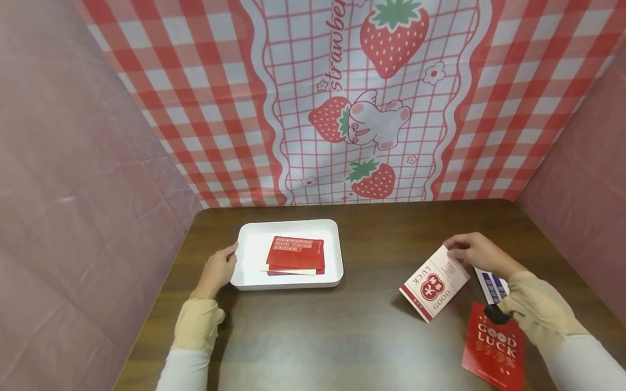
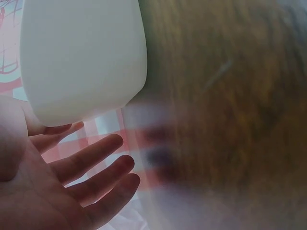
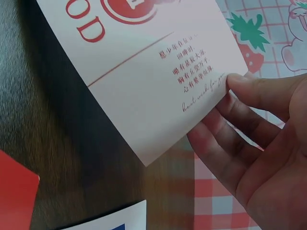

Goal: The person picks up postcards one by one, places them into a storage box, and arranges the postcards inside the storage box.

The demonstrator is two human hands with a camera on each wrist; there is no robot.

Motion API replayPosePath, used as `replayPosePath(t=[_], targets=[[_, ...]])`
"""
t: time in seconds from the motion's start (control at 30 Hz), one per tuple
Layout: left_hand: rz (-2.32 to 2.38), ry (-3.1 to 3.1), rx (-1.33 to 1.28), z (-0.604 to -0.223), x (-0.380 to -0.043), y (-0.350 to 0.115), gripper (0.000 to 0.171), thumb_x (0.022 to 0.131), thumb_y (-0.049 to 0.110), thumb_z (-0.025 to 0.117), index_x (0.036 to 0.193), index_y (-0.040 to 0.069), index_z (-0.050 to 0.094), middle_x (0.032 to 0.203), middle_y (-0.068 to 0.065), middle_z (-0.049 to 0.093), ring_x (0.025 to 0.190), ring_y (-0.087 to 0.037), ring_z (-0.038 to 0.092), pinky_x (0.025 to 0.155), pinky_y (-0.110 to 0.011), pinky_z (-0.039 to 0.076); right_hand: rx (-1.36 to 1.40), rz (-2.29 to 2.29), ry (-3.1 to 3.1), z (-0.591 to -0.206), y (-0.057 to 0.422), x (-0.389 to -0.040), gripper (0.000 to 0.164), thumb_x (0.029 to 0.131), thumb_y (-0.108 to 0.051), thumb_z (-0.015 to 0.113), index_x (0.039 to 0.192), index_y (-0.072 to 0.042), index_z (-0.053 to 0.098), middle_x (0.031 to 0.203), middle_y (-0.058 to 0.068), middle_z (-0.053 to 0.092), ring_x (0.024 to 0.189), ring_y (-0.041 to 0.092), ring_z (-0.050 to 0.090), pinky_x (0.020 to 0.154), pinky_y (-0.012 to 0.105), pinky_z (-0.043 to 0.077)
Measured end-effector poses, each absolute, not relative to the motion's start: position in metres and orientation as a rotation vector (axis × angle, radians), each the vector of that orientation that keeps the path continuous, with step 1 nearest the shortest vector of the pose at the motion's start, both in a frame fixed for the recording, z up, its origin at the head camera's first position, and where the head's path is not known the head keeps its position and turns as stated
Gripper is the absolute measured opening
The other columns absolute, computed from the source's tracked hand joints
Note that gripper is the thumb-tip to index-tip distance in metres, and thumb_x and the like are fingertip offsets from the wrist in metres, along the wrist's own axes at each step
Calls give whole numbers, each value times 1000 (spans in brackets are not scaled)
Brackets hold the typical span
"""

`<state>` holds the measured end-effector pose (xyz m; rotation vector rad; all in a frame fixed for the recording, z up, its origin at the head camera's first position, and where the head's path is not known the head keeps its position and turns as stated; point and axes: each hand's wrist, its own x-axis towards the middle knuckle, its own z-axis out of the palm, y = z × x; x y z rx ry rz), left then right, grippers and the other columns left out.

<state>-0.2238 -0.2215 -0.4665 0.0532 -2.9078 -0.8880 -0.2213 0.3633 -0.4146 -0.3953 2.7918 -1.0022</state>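
My left hand is at the left end of a white tray, its thumb and forefinger at the rim. In the left wrist view the other fingers spread apart beside the tray. A small stack of cards lies in the tray, a red card with rows of small squares on top. On the right, my right hand pinches a white-and-red GOOD LUCK card by its edge between thumb and fingers. The card is tilted, with its shadow on the table; small print shows in the right wrist view.
A red GOOD LUCK card lies on the brown wooden table below the right wrist. Partly hidden under that arm is a white-and-blue card. A strawberry-print checked cloth hangs behind the table, with pinkish cloth at both sides.
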Motion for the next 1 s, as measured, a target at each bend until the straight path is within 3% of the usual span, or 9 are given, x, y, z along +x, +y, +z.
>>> replayPosePath(t=[0.33, 0.57, 0.77, 1.0], targets=[[-896, -2928, 78, -465, -223, -221, 42, 93, 15, 43, 134, 9, 48, 135, -24, 49, 92, -37, 53, 80, -53, 45, -364, -1190, 2685, -416, 367, -219, 30, 88, -13, 61, 111, 5, 59, 101, 23, 60, 83, 25, 61, 70, 44, 58], [-895, -2913, 71, -464, -224, -221, 41, 93, 14, 43, 134, 8, 49, 134, -24, 50, 92, -37, 53, 80, -53, 45, -340, -1300, 2626, -415, 366, -219, 33, 89, -14, 60, 114, 7, 56, 102, 24, 59, 82, 18, 63, 71, 42, 58], [-893, -2922, 83, -464, -223, -220, 41, 93, 14, 43, 134, 8, 49, 134, -24, 50, 93, -37, 53, 81, -54, 45, -352, -1381, 2593, -417, 366, -221, 33, 90, -15, 59, 113, 8, 55, 97, 12, 62, 81, 14, 63, 68, 32, 58], [-884, -2919, 75, -463, -224, -220, 42, 93, 14, 42, 133, 8, 49, 133, -24, 50, 93, -38, 53, 81, -54, 45, -345, -1483, 2553, -415, 364, -221, 35, 90, -15, 59, 113, 10, 53, 90, -4, 61, 78, 12, 62, 66, 29, 58]])
